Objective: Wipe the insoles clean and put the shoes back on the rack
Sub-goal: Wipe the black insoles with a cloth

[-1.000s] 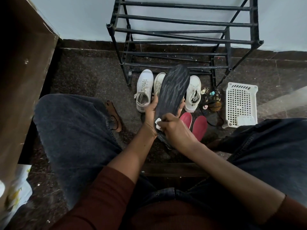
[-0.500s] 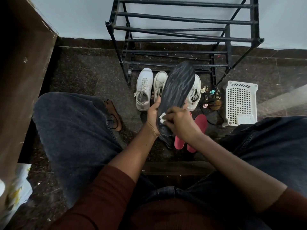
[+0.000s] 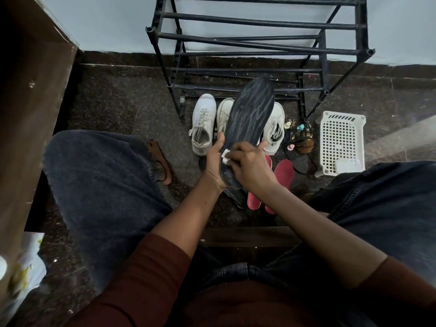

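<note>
The left hand [image 3: 215,161] is gripping the black insole [image 3: 252,114] by its heel half, thumb curled over the near edge. It is holding the insole up off the floor, toe pointing to 1 o'clock. The right hand [image 3: 250,168] is pinching a small white wipe [image 3: 225,156] in curled fingers and pressing it on the insole's left edge, just beside the left thumb.

The raised insole is blocking much of the white shoes on the floor at 12 o'clock. The left shoe [image 3: 204,123] is showing whole, the middle shoe [image 3: 224,112] is half covered, and the right shoe [image 3: 274,128] is peeking out at 1 o'clock. Behind them the black rack [image 3: 259,27] is standing against the wall.

Two red insoles [image 3: 284,171] are lying on the floor at 5 o'clock of the hands, partly hidden by the right wrist. At 3 o'clock a cluster of small bottles [image 3: 299,135] is sitting by the rack's leg, and beyond it a white basket [image 3: 339,140]. At 9 o'clock a brown sandal [image 3: 160,164] is lying against the left knee, with a wooden cabinet [image 3: 30,102] well beyond.
</note>
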`<state>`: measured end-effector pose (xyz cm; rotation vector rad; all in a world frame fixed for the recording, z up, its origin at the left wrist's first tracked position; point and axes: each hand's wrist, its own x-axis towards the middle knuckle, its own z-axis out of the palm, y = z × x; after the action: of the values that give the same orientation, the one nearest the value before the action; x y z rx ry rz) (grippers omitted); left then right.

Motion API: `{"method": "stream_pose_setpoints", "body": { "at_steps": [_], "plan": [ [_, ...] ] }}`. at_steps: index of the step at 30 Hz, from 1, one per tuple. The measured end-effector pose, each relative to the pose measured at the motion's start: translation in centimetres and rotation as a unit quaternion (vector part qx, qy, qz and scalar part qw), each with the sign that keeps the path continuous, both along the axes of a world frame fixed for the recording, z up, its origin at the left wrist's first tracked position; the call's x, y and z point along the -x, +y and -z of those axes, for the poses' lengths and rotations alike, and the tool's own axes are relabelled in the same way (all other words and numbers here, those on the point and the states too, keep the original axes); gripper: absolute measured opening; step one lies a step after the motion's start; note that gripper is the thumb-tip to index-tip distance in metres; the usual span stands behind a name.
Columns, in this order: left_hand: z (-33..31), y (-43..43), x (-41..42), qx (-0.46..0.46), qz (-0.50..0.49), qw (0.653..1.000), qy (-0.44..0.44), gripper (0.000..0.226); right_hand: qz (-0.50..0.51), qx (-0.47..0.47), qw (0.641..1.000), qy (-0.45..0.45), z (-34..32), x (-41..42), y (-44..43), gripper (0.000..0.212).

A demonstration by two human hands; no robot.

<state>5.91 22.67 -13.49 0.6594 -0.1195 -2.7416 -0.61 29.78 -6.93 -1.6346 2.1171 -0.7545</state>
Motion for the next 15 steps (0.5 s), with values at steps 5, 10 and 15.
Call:
{"method": "stream_pose_setpoints", "body": {
  "at_steps": [5, 10, 15],
  "plan": [
    [-0.5, -0.3, -0.2, -0.001, 0.031, 0.999, 0.036, 0.082, -0.130, -0.022, 0.991, -0.024, -0.9, -1.2, 2.7, 0.020],
    [-0.4, -0.1, 0.2, 0.052, 0.021, 0.998, 0.024, 0.075, -0.019, 0.008, 1.000, -0.010, -0.6, 0.9, 0.2, 0.023],
    [-0.2, -0.6, -0.1, 0.040, 0.026, 0.999, 0.023, 0.076, -0.073, 0.029, 0.997, -0.028, -0.7, -0.4, 0.7, 0.021]
  ]
}}
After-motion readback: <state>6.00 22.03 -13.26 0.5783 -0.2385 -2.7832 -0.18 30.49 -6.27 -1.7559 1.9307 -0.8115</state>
